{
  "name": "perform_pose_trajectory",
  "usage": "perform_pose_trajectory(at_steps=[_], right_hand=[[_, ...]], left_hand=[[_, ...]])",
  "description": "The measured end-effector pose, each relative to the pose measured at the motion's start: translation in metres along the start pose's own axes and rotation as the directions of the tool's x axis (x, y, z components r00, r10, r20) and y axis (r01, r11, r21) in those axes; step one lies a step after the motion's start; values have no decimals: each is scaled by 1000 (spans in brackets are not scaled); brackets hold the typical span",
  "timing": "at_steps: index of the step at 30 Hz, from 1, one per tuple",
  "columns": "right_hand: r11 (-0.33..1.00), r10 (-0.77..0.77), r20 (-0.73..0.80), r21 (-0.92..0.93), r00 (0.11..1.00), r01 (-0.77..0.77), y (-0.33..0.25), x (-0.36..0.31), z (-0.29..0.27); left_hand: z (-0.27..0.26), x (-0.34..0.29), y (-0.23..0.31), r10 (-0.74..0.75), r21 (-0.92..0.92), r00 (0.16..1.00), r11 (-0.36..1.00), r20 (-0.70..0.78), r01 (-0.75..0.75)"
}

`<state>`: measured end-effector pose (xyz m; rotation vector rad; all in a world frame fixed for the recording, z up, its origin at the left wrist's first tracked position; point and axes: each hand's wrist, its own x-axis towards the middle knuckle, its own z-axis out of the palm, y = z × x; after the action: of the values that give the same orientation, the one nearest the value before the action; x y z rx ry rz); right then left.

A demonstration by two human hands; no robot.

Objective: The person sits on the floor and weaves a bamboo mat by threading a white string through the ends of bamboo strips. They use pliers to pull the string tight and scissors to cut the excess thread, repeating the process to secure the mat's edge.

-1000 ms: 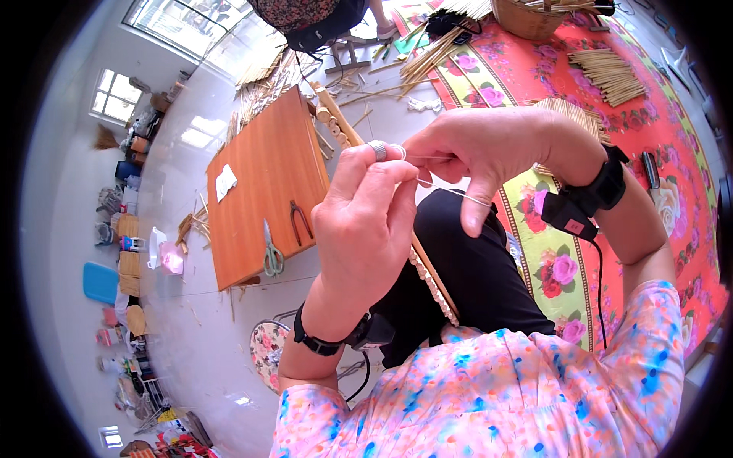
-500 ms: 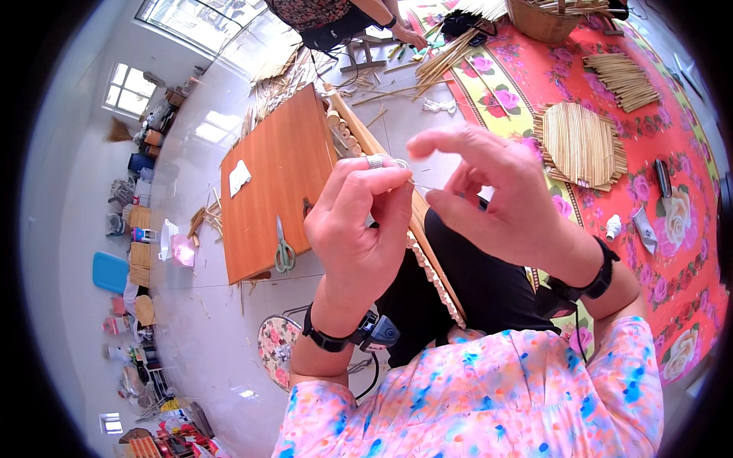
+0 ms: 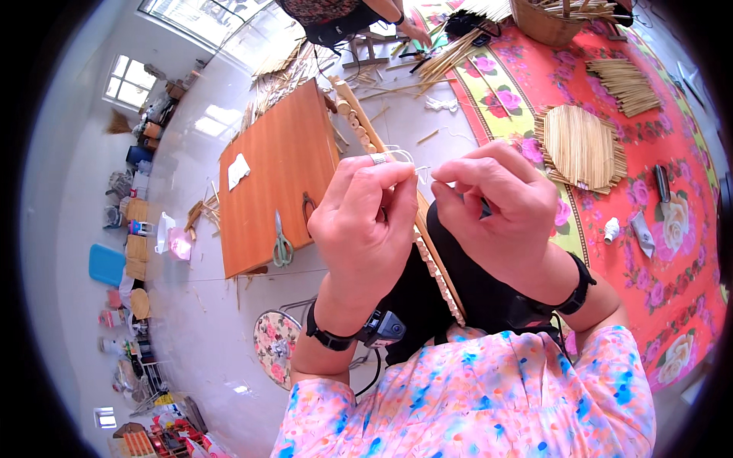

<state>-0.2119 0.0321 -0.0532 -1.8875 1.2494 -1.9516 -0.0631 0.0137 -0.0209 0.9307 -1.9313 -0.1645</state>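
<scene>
Over my lap, my left hand [image 3: 363, 229] is closed in a pinch on a thin white string [image 3: 402, 151], which loops above its fingertips. A short stretch of the string spans the small gap to my right hand [image 3: 500, 210], whose thumb and forefinger are pinched together at it. The exact end of the string is too fine to make out. Below both hands, a long wooden bar with a notched, scalloped edge [image 3: 433, 266] slants between my legs and out past the table; my hands hide part of it.
Left of my hands stands a brown wooden table [image 3: 263, 202] with scissors [image 3: 282, 246], pliers [image 3: 308, 206] and a white scrap [image 3: 239, 171]. On the red floral cloth [image 3: 611, 290] lie a round stick mat [image 3: 578, 145], a stick bundle [image 3: 624, 85] and a knife [image 3: 662, 183]. Another person's hand [image 3: 416, 34] is at the far side.
My right thumb and forefinger, earlier spread with the forefinger raised, have come together in a pinch. The right hand is slightly lower, and the string's loop above my left hand shows larger.
</scene>
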Motion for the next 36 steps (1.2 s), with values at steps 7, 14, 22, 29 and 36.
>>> perform_pose_trajectory(at_steps=[7, 14, 22, 29, 36], right_hand=[[988, 154, -19, 28, 988, -154, -5, 1, 13], [980, 194, 9, 44, 981, -195, -1, 5, 20], [957, 128, -90, -249, 988, -147, 26, 20, 13], [962, 247, 144, 79, 958, -260, 10, 19, 3], [1000, -9, -34, 20, 999, 10, -1, 5, 6]], left_hand=[[6, 0, 1, 105, 128, 993, 987, -47, -98], [7, -2, -1, 170, 190, 984, 969, -44, -159], [-5, -3, -1, -78, 67, 996, 995, 52, 74], [-4, -2, -3, -144, -103, 990, 984, 0, 143], [-2, -2, -5, -122, -86, 991, 989, -46, 118]])
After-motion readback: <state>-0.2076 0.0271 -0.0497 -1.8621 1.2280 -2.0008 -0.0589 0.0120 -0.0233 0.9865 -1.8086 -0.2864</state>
